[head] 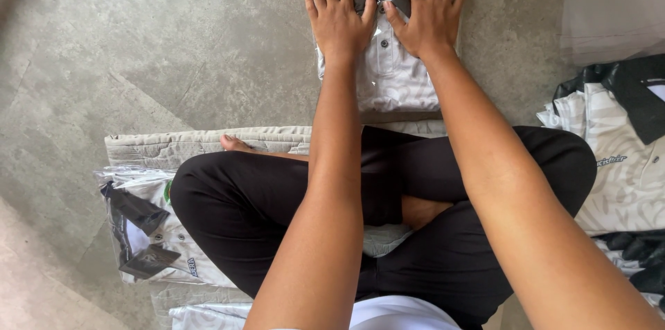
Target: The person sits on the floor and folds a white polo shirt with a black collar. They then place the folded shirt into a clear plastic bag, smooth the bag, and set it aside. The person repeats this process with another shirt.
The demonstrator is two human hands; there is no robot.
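A folded white polo shirt with a dark collar lies in a clear plastic bag on the grey floor in front of me. My left hand presses flat on its left half, fingers spread. My right hand presses flat on its right half beside the buttons, fingers spread too. Neither hand grips anything; both palms rest on the plastic. My crossed legs in black trousers sit just below the bag.
A bagged shirt lies at my left on a quilted mat. Unbagged white patterned shirts with dark collars are piled at the right. A clear plastic sheet sits at the top right. Grey concrete floor surrounds everything.
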